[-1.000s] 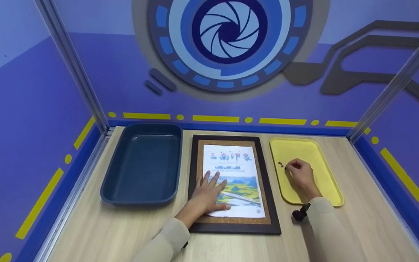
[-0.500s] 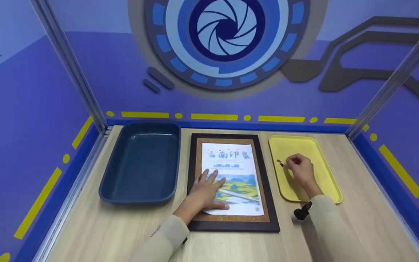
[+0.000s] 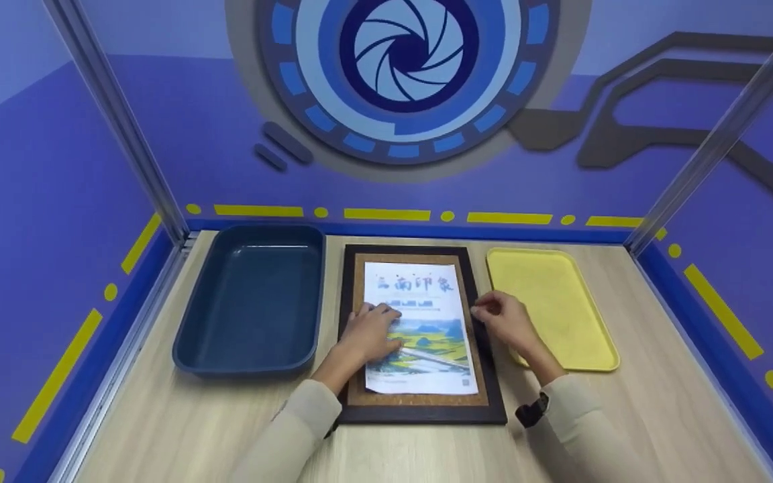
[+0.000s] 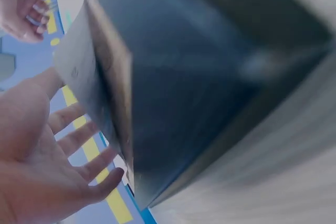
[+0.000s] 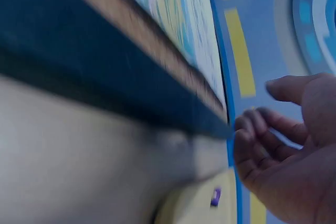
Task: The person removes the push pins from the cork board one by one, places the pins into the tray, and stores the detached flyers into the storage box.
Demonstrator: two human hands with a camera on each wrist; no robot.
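A printed poster [image 3: 420,342] lies on a dark-framed corkboard [image 3: 427,415], with small dots along its top edge. My left hand [image 3: 366,335] is over the poster's left side, fingers apart. In the left wrist view the poster's edge [image 4: 79,59] stands up from the cork beside that hand [image 4: 31,156]. My right hand [image 3: 510,325] is at the board's right edge, thumb and fingers pinching a small pushpin, mostly hidden by the fingertips. In the right wrist view the fingers [image 5: 249,129] are curled and blurred. A purple pushpin [image 5: 215,198] rests on the yellow tray.
A deep blue bin [image 3: 245,365] stands left of the board. The yellow tray [image 3: 581,315] lies to its right, partly behind my right forearm. A blue-purple wall [image 3: 178,134] with metal posts rises behind and beside the wooden table [image 3: 420,456].
My right hand has lifted from the yellow tray and moved left to the board's edge. The left hand's spread fingers have drawn in and bent. The view has shifted slightly.
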